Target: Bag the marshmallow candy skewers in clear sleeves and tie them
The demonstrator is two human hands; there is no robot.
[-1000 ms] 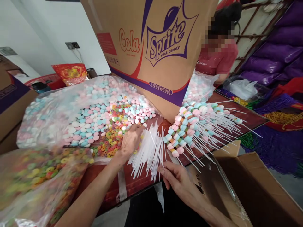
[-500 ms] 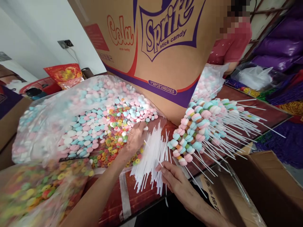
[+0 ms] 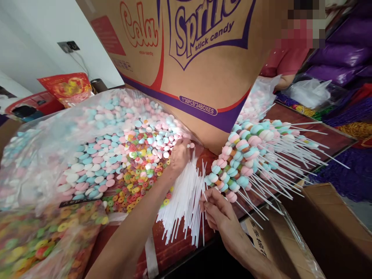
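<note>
My left hand [image 3: 179, 157] reaches to the right edge of a heap of pink, blue and white marshmallows [image 3: 99, 170]. Its fingers are bent together at a small pale marshmallow [image 3: 192, 145]; the grip is partly hidden. Below it, white sticks [image 3: 183, 205] lie in a loose pile. My right hand [image 3: 219, 211] is closed in a pinch on one thin white stick [image 3: 205, 196], just right of that pile. Close beyond it lie finished-looking skewers [image 3: 241, 155] threaded with marshmallows and coloured rings. Gummy rings [image 3: 130, 186] are spread left of the sticks.
A large printed carton [image 3: 186, 104] stands behind the heap. A clear bag of gummy rings [image 3: 40, 240] lies at front left. An open cardboard box [image 3: 328, 221] is below the table's [image 3: 328, 143] right edge. A person in a red top [image 3: 287, 58] is beyond the carton.
My left hand has moved right and farther away, from beside the gummy rings to the marshmallows near the carton. My right hand has moved slightly right and up, with its stick.
</note>
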